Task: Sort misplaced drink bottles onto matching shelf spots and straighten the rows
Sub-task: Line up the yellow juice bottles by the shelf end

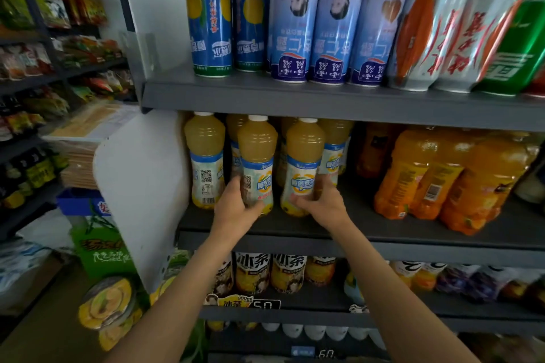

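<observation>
On the middle shelf [383, 233] stand several pale-yellow juice bottles with white caps and blue-white labels. My left hand [236, 206] grips the lower part of one front bottle [257, 153]. My right hand [323, 200] grips the lower part of the bottle beside it [303, 153]. Both bottles stand upright on the shelf, slightly apart. A third front bottle [204, 156] stands to their left, with more of the same kind behind. To the right stand orange drink bottles [413, 174].
The shelf above holds blue cans [211, 15], light-blue cans [295, 23], and silver-red and green cans [451, 38]. Below are iced-tea bottles [253, 274]. A white divider panel [141, 186] closes the shelf's left end. Snack racks [44, 68] and boxes lie at left.
</observation>
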Action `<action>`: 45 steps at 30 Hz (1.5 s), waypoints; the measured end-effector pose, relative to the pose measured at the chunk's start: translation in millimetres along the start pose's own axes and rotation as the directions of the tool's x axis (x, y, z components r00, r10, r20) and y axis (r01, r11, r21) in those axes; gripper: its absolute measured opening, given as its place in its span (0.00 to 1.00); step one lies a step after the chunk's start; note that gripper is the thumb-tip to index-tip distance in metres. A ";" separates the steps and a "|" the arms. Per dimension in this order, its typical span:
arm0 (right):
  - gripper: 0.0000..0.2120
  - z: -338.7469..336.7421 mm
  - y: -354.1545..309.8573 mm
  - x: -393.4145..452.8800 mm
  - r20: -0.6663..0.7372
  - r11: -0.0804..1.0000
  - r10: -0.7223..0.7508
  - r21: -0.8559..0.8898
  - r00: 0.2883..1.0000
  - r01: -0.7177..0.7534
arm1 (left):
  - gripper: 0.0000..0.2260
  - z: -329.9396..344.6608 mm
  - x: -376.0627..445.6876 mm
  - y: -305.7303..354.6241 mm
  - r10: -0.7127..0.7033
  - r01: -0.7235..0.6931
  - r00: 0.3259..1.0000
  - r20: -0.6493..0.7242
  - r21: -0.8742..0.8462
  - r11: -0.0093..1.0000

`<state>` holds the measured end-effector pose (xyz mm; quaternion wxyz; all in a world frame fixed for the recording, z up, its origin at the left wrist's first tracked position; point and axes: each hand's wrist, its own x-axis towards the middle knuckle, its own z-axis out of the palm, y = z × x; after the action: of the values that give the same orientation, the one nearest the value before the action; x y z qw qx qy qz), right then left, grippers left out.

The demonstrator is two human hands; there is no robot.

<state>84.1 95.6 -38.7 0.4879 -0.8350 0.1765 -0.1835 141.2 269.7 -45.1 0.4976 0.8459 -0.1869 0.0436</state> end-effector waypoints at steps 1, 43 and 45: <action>0.27 4.6 -1.1 -1.4 -0.037 1.000 -0.013 -0.002 0.999 0.013 | 0.29 -1.0 -0.1 0.2 0.011 -0.011 1.000 -0.018 0.026 1.000; 0.23 79.9 -63.3 -29.9 -0.341 0.943 -0.241 -0.304 0.909 0.136 | 0.16 -5.0 -21.4 16.9 0.303 -0.267 0.843 -0.445 0.143 0.953; 0.23 72.5 -63.0 -34.1 -0.320 0.942 -0.243 -0.304 0.916 0.144 | 0.15 0.9 -11.3 21.1 0.195 -0.191 0.921 -0.338 0.044 0.981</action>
<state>96.4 195.2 -21.0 0.3073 -0.8612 0.2004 -0.3519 123.0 262.8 -31.1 0.5113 0.8056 -0.1802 0.2391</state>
